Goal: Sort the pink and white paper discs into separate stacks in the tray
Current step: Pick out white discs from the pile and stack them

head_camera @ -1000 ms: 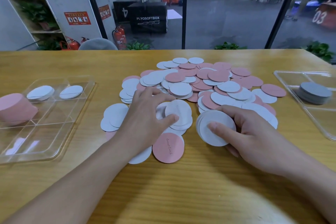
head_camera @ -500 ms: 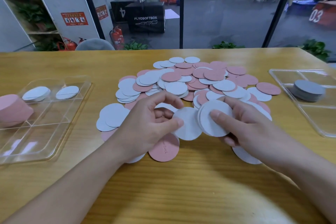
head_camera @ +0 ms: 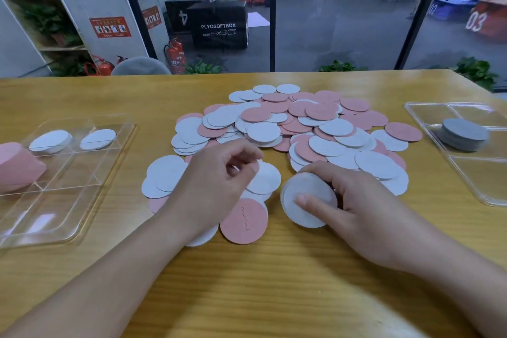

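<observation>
Two hands work mid-frame: your right hand (head_camera: 354, 206) clasps a white stack (head_camera: 308, 200), your left hand (head_camera: 219, 178) hovers half-curled and empty over loose white discs (head_camera: 263, 181). Nearest your left, the tray (head_camera: 68, 228) lies at the frame's left edge.

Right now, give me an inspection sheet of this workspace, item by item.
Surface: wooden table, bare in front.
Job's things: loose pile of discs, pink and white mixed; left tray holds two white stacks and a pink stack.
Clutter: right tray with grey discs.
Hands: right hand grips a white stack; left hand curled over the discs, contents unclear.
Cables: nothing seen.
Surroundings: glass wall, black box, fire extinguishers, plants.
</observation>
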The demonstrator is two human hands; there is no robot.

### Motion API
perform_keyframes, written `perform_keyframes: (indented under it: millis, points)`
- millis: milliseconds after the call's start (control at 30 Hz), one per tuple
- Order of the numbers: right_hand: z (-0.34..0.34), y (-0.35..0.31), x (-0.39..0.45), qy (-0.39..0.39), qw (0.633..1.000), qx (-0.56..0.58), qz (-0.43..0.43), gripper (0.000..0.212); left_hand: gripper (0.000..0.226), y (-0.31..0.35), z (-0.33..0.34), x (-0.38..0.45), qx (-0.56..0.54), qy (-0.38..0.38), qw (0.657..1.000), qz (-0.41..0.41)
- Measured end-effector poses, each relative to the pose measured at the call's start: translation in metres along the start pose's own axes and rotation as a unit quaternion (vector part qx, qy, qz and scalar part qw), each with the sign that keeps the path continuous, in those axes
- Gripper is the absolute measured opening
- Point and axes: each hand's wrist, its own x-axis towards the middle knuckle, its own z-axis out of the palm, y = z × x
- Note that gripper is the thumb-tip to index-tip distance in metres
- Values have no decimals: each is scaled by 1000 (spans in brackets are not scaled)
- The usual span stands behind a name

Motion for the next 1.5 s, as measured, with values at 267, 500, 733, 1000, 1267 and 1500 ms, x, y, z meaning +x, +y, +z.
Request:
perform_keyframes:
  millis: [267,500,733,1000,1267,1500]
  points:
    - [3,4,1,-8,999,-31,-3,24,51,-6,-1,4,196,-81,977,-28]
    - [2,3,1,0,1000,-4,-3,22,19,-1,2,3,68,-9,998,-12]
    - [-1,6,4,16,999,47,3,20,9,-3,-9,1,-115,-14,992,-55]
    - [-6,-5,1,-4,996,92,6,18,10,9,-4,-8,-162,-150,975,2]
    - [1,0,1,-8,999,36,-7,16,21,1,-4,-5,-39,-31,999,-11]
    - [1,-2,1,-10,1000,24,4,18,50,-17,-12,2,192,-40,978,-63]
